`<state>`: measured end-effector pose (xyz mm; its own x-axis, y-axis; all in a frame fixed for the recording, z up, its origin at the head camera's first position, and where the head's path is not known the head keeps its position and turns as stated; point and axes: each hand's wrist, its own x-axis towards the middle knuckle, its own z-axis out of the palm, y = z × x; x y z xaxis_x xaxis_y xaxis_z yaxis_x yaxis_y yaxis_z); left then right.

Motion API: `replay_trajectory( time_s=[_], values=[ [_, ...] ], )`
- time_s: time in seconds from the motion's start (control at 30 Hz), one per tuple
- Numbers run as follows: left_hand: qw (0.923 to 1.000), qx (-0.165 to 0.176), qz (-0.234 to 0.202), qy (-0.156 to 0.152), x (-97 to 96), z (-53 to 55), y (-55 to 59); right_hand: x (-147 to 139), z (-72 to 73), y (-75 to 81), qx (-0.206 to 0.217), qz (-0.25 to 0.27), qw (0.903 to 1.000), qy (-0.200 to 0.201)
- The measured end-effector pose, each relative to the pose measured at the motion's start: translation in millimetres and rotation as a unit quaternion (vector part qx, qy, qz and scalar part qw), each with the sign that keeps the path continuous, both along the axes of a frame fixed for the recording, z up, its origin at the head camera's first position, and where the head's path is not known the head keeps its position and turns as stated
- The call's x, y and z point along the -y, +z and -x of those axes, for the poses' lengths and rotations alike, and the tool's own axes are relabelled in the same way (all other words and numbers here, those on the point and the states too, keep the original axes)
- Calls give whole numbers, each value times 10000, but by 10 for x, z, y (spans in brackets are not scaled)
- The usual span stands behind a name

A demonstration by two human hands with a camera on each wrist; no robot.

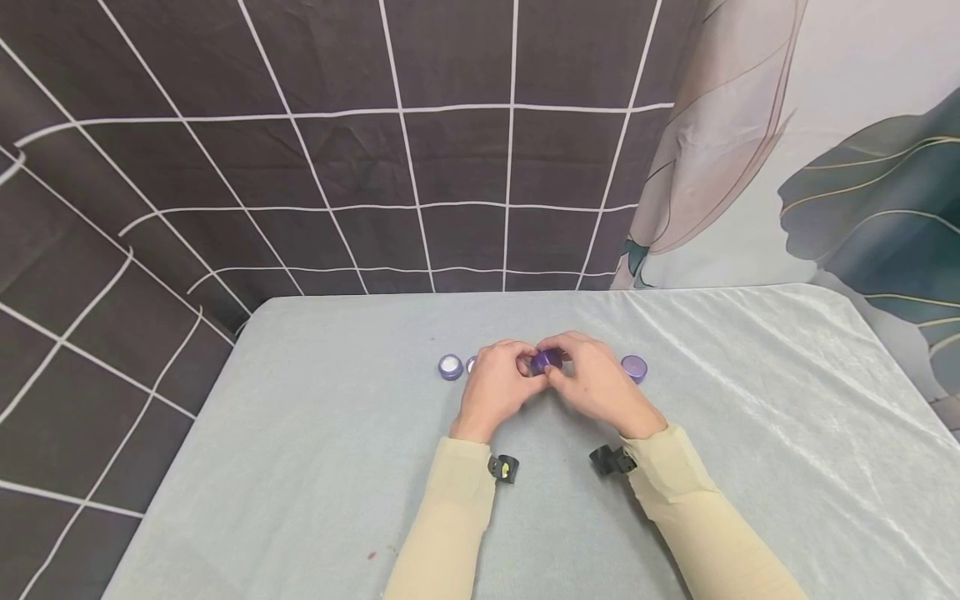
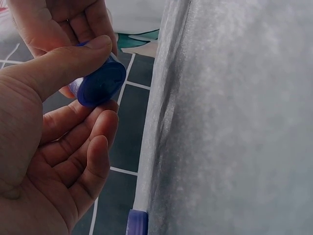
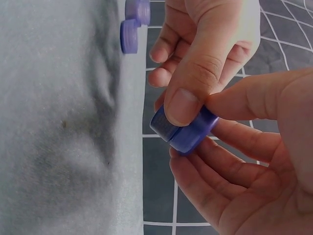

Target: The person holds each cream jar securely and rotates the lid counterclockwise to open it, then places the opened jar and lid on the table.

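Note:
A small round purple jar [image 1: 545, 361] is held between both hands above the table. My left hand [image 1: 501, 379] pinches one end of it, its thumb laid across the side in the right wrist view. With thumb and fingertips, my right hand [image 1: 596, 379] grips the other end of the jar [image 3: 193, 136]. A seam rings the jar's side there. In the left wrist view the flat dark-blue end of the jar [image 2: 102, 85] faces the camera. Fingers cover part of it in every view.
Left of the hands stands a small purple container [image 1: 450, 367] with a white top face; another [image 1: 471, 363] is mostly hidden behind the left hand. A purple round piece [image 1: 633, 368] lies beyond the right wrist. Pale cloth covers the table [image 1: 315, 467]; dark gridded fabric [image 1: 457, 158] hangs behind.

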<state>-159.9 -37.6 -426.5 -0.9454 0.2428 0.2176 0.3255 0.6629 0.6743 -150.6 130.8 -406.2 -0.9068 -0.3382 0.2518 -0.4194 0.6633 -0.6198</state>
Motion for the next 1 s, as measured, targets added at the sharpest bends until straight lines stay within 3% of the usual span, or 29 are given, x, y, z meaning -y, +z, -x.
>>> replay_trajectory(
  time_s=[0.43,1.0],
  values=[
    [10000,-95,8,-30,7,-8,-5,4,-9,14,105,43,9997,-196],
    [9998,-154,96,62,-15,-7,-6,77,-35,-16,296,48,9932,-1127]
  ],
)
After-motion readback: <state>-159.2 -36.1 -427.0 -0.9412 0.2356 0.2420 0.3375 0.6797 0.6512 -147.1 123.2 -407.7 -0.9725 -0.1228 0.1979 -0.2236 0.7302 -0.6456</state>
